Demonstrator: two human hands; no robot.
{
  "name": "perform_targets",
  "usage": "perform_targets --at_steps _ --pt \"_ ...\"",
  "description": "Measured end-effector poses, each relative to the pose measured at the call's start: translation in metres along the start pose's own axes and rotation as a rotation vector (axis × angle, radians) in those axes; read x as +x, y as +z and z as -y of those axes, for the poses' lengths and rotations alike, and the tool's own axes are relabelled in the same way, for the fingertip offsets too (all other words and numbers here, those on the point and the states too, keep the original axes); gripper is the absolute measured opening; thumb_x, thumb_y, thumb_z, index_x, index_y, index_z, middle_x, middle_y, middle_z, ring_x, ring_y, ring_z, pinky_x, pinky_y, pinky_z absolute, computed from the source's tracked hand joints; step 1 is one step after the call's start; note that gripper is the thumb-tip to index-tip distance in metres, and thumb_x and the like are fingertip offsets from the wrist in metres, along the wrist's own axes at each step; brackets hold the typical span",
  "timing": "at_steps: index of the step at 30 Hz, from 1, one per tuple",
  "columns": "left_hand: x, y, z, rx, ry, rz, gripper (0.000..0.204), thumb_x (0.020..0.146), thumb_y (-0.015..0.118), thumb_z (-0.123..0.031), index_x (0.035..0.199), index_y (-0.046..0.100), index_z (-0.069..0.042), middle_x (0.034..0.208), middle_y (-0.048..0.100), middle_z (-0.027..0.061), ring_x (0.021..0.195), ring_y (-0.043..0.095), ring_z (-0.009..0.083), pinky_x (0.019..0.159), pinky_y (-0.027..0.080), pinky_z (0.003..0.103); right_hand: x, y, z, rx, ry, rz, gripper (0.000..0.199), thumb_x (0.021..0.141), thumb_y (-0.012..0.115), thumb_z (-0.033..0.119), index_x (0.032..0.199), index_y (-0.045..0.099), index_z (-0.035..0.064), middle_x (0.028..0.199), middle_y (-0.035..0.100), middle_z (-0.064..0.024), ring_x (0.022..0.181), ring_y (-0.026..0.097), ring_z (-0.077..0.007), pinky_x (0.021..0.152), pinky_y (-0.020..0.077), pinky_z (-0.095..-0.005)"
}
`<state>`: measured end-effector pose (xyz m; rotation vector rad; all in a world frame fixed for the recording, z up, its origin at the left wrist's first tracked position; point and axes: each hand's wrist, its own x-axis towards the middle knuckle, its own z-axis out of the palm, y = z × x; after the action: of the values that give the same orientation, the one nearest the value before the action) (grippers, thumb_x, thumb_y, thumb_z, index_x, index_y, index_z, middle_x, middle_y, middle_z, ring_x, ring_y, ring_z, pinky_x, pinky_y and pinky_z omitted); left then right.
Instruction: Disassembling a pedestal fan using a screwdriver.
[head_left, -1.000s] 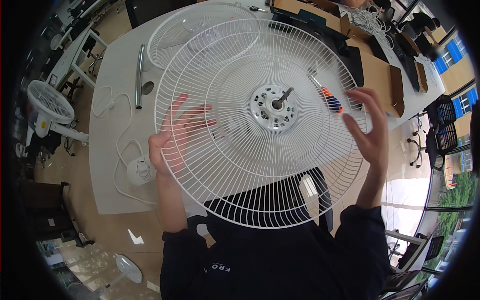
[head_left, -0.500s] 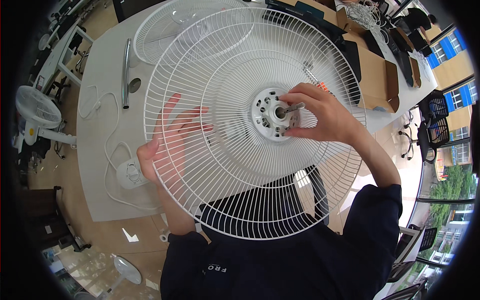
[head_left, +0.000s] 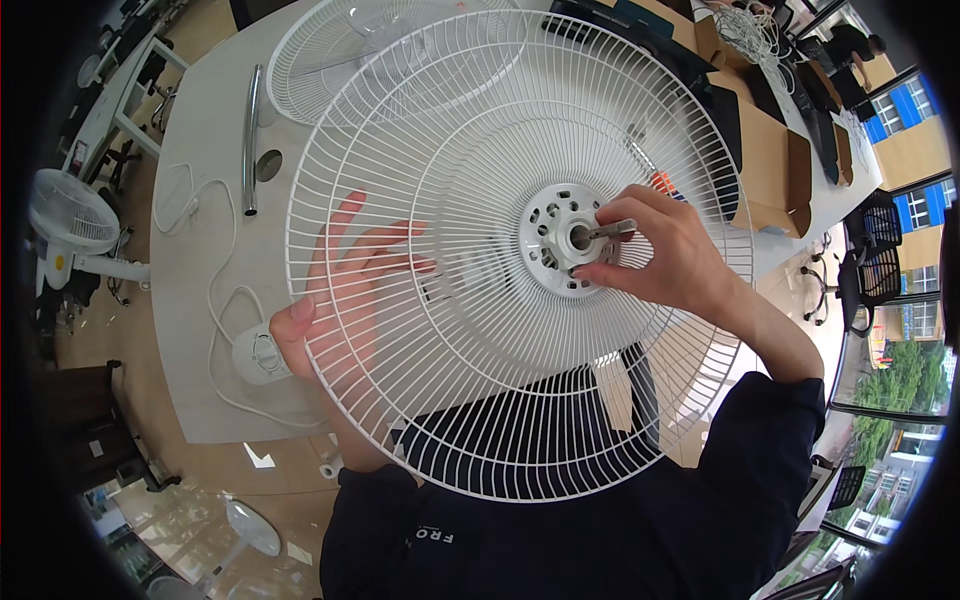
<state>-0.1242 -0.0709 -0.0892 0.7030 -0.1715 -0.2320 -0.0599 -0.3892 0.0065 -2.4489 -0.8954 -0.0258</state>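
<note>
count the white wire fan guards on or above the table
2: the held guard, gripped at its rim by the left hand, and the far guard, at the far side of the table, partly overlapped by the held one. Others could be hidden.

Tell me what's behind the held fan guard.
Through the guard show most of the left hand, part of a screwdriver and the table. The hub and right hand cover whatever is behind them.

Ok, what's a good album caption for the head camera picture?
Left hand holding a white wire fan guard near its edge, right hand at the hub by a metal shaft.
</note>
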Motion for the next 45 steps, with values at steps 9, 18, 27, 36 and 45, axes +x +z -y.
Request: perform_targets --at_steps 9,18,27,36,45 --pt "-0.008 0.003 0.005 -0.009 -0.022 -0.010 0.094 0.085 0.051 -0.038 0.158 0.014 0.007 0.144 0.044 0.0403 0.127 0.054 0.0464 0.112 0.039 0.054 0.006 0.002 -0.009 -0.041 -0.141 -0.006 0.041 0.079 0.086 0.022 0.102 0.063 -0.0026 0.097 0.063 -0.0142 0.082 0.067 -0.0256 0.071 0.0578 -0.0360" --pt "-0.001 0.010 0.006 -0.009 -0.024 -0.014 0.095 0.084 0.052 -0.038 0.158 0.013 0.007 0.144 0.044 0.0408 0.126 0.054 0.0466 0.112 0.039 0.054 0.012 0.007 0.022 -0.177 0.065 0.070 0.057 0.079 0.085 0.044 0.091 0.059 -0.0057 0.084 0.061 -0.0170 0.076 0.064 -0.0288 0.065 0.0529 -0.0371" --pt "-0.018 0.002 -0.009 -0.006 -0.017 -0.033 0.096 0.083 0.052 -0.038 0.158 0.013 0.008 0.143 0.044 0.0412 0.126 0.055 0.0468 0.112 0.040 0.055 0.016 0.022 0.013 -0.170 0.017 -0.073 0.051 0.081 0.082 0.038 0.089 0.055 -0.0042 0.081 0.056 -0.0146 0.074 0.059 -0.0291 0.069 0.0505 -0.0414" --pt "-0.005 -0.001 -0.013 -0.008 -0.002 -0.047 0.097 0.082 0.053 -0.038 0.158 0.013 0.009 0.143 0.044 0.0417 0.126 0.055 0.0470 0.112 0.040 0.055 0.026 0.009 -0.005 -0.195 -0.152 -0.035 0.047 0.075 0.082 0.036 0.085 0.053 0.0012 0.080 0.055 -0.0125 0.072 0.058 -0.0262 0.069 0.0511 -0.0407" --pt "-0.003 -0.004 -0.025 0.009 0.015 -0.058 0.098 0.081 0.053 -0.038 0.158 0.012 0.010 0.142 0.044 0.0421 0.125 0.055 0.0472 0.112 0.040 0.056 0.038 0.004 -0.008 -0.143 -0.181 -0.002 0.045 0.066 0.084 0.031 0.081 0.054 0.0001 0.080 0.058 -0.0126 0.068 0.059 -0.0249 0.061 0.0516 -0.0358"
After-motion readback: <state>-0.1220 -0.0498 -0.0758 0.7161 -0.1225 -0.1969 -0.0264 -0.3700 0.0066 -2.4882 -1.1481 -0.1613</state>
